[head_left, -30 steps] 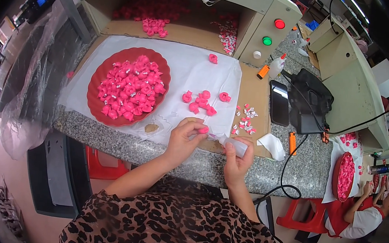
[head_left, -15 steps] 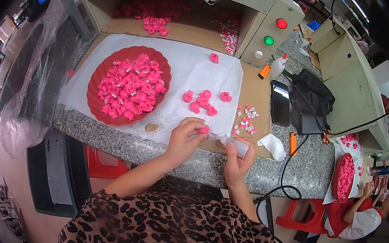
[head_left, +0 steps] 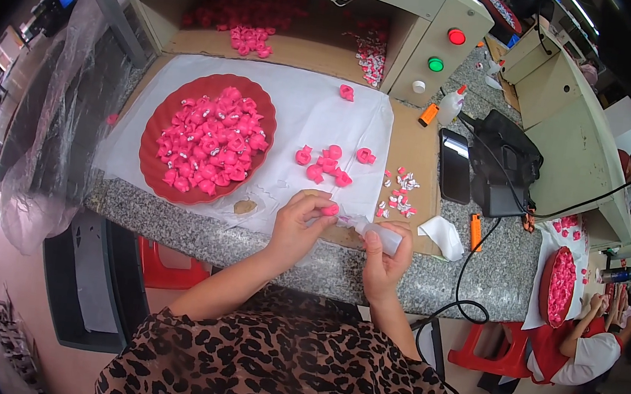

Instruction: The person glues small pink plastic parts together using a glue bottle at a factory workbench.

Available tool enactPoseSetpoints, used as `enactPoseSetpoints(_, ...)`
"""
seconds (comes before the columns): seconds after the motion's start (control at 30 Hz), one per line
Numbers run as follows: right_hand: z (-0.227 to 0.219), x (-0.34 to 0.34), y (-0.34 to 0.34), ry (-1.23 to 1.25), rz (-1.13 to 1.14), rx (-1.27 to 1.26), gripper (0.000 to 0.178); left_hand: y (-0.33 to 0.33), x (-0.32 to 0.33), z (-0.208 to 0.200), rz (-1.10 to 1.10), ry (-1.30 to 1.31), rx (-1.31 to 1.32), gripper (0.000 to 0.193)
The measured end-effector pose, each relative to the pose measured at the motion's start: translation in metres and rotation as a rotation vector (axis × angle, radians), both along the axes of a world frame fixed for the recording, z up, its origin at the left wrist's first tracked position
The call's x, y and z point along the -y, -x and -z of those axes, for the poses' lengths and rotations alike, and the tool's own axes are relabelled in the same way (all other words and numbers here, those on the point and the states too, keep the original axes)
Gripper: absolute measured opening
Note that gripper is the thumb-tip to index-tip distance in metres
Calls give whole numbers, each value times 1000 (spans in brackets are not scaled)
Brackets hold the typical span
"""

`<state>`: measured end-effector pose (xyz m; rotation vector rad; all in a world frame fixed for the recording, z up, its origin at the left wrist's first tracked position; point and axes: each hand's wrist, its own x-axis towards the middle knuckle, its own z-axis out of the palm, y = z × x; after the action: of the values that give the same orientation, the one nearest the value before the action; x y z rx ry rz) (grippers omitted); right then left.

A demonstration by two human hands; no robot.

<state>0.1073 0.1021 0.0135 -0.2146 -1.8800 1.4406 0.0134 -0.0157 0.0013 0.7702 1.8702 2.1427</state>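
Between the thumb and fingers of my left hand [head_left: 298,222] is a small pink plastic piece [head_left: 330,210]. My right hand [head_left: 388,260] grips a translucent squeeze bottle [head_left: 382,237], tilted so its thin nozzle [head_left: 347,220] points at that piece; I cannot tell whether the tip touches it. Just beyond my hands, several similar pink pieces [head_left: 331,152] lie on white paper [head_left: 295,101]. To the left, a red scalloped dish [head_left: 150,155] holds a heap of them. Tiny white-and-pink parts [head_left: 408,182] lie on cardboard to the right.
A beige machine [head_left: 419,38] with an open bay holds more pink pieces. At right are a white glue bottle [head_left: 451,106], a phone [head_left: 455,166], a black bag [head_left: 502,168], orange tools [head_left: 476,232] and a cable [head_left: 458,295]. A co-worker [head_left: 585,356] sits at far right.
My hands keep nearly the same pose, the nozzle still at the pink piece. At far right, the co-worker's head and arms have shifted slightly. Above, another person's hand and a dish have come into view.
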Motion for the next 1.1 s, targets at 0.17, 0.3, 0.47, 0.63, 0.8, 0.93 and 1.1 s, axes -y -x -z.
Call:
enactPoseSetpoints(0.17,-4,3,-1,168,2,5,19,1,1,2,1,15,2,20)
enactPoseSetpoints(0.3,-3,0,0,102,3,-9,16,1,1,2,7,19,18,20)
enactPoseSetpoints(0.47,-8,1,1,125,7,-12,16,1,2,3,20,16,38,21)
enactPoseSetpoints(0.63,-5,-1,2,68,25,-26,16,1,3,2,30,44,23,22)
enactPoseSetpoints(0.8,-15,3,2,362,4,-46,16,8,11,-10,170,215,58,25)
enactPoseSetpoints(0.93,-19,-4,2,454,-45,-25,16,20,18,-25,377,262,181,30)
enactPoseSetpoints(1.1,-24,-5,1,393,-101,61,17,30,21,-24,548,296,197,34)
